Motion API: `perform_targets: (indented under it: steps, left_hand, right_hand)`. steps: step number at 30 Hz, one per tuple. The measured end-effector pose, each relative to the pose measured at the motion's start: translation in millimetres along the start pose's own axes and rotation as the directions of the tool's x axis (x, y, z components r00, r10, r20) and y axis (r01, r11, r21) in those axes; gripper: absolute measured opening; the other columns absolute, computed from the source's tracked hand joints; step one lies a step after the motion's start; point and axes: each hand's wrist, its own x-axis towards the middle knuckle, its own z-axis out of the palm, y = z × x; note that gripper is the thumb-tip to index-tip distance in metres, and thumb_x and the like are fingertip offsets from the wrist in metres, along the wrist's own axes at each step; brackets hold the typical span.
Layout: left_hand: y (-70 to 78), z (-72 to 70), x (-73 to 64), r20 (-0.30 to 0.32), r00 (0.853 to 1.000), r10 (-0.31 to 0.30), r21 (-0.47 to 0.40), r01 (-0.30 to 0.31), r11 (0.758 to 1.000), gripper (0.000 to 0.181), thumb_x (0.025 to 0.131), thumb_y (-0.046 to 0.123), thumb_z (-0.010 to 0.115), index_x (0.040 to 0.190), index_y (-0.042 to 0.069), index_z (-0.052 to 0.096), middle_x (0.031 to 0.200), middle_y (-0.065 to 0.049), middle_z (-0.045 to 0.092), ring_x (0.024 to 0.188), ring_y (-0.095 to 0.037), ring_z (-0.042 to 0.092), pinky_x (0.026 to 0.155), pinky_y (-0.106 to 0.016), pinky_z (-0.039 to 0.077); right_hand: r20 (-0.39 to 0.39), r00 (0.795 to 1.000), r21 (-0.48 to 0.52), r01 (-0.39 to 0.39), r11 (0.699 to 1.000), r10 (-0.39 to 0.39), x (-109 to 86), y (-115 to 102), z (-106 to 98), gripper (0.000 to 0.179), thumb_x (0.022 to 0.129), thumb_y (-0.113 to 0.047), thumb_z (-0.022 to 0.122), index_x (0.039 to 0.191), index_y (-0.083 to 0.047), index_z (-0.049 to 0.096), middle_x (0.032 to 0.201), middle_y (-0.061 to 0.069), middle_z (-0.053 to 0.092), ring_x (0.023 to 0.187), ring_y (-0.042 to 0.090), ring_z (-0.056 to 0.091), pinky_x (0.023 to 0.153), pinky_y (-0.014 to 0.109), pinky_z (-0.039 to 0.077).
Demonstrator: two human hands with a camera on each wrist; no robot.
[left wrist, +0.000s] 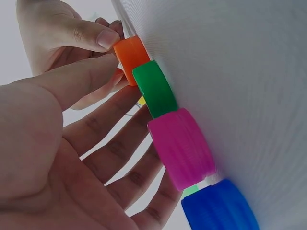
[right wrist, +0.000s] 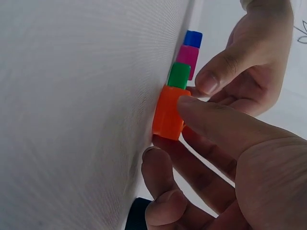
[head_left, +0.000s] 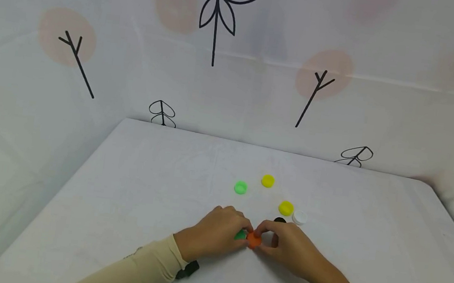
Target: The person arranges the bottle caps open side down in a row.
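Both hands meet at an orange bottle cap [head_left: 254, 241] lying on the white table. My right hand [head_left: 292, 249] pinches it between thumb and forefinger from the right. From the other side, the thumb and forefinger of my left hand [head_left: 219, 229] close in on the same cap. Against the orange cap stands a green cap [left wrist: 154, 89], followed in a row by a magenta cap [left wrist: 181, 148] and a blue cap [left wrist: 220, 208]. In the head view, my left hand hides the magenta and blue caps. A black cap [head_left: 280, 220] shows just behind my right hand.
Farther back on the table [head_left: 165, 167] lie a light green cap [head_left: 240, 187], a yellow cap [head_left: 268, 180], a second yellow cap [head_left: 286, 208] and a white cap [head_left: 300, 217]. A printed white cloth [head_left: 250, 88] hangs behind the table's back edge.
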Motion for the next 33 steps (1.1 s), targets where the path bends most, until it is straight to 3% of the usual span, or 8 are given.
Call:
perform_targets:
  steps: [12,18,21,26,29,33]
  left_hand:
    - [-1.7,1.1,0.7,-0.002,1.0,0.004,-0.012,-0.004,1.0,0.019,0.089,0.031,0.076,0.106,0.023,0.077,0.099,0.012,0.074,0.089,-0.007,0.06,0.074,-0.023,0.044]
    - [-1.6,1.9,1.5,0.004,1.0,-0.013,0.002,0.013,1.0,0.02,0.09,0.031,0.076,0.108,0.022,0.076,0.1,0.011,0.073,0.088,-0.007,0.059,0.073,-0.022,0.044]
    - [-0.9,2.1,1.5,0.005,1.0,-0.017,0.016,0.016,1.0,0.021,0.09,0.033,0.075,0.108,0.023,0.076,0.1,0.011,0.073,0.088,-0.007,0.059,0.074,-0.022,0.045]
    - [-0.2,1.8,0.5,0.0,1.0,-0.015,0.024,0.015,1.0,0.022,0.09,0.035,0.074,0.108,0.023,0.076,0.101,0.012,0.073,0.09,-0.008,0.06,0.076,-0.023,0.046]
    - [-0.1,1.2,0.2,0.0,1.0,-0.018,0.012,0.018,1.0,0.021,0.091,0.034,0.073,0.109,0.023,0.076,0.102,0.011,0.073,0.09,-0.007,0.06,0.076,-0.022,0.045]
    - [0.1,0.5,-0.2,0.0,1.0,-0.021,-0.005,0.021,1.0,0.019,0.092,0.031,0.072,0.109,0.022,0.076,0.102,0.01,0.074,0.089,-0.007,0.059,0.073,-0.021,0.043]
  right_hand:
    - [0.012,0.999,-0.002,0.043,0.999,-0.043,-1.3,-2,-2,0.018,0.085,-0.021,0.081,0.099,-0.023,0.069,0.086,-0.014,0.065,0.063,-0.001,0.048,0.055,0.02,0.044]
    - [-0.106,0.993,-0.063,0.049,0.997,-0.056,-5.6,-4,-12,0.016,0.085,-0.019,0.08,0.097,-0.02,0.069,0.08,-0.013,0.062,0.063,-0.001,0.049,0.053,0.019,0.045]
    - [-0.177,0.984,-0.078,0.011,0.997,-0.025,-6.8,-2,-21,0.015,0.085,-0.016,0.08,0.095,-0.019,0.069,0.081,-0.011,0.063,0.064,-0.001,0.05,0.053,0.02,0.045]
    - [-0.259,0.966,-0.126,-0.041,0.991,0.007,-8.7,4,-35,0.017,0.084,-0.015,0.08,0.098,-0.017,0.069,0.099,-0.005,0.069,0.068,0.002,0.052,0.053,0.021,0.044]
    - [-0.26,0.964,-0.151,-0.095,0.984,0.053,-8.4,11,-43,0.021,0.085,-0.016,0.08,0.103,-0.014,0.07,0.106,0.0,0.07,0.072,0.007,0.052,0.053,0.021,0.044]
    - [-0.219,0.966,-0.16,-0.178,0.971,0.141,-6.7,23,-52,0.025,0.085,-0.019,0.079,0.108,-0.011,0.07,0.102,0.004,0.069,0.074,0.013,0.053,0.054,0.023,0.046]
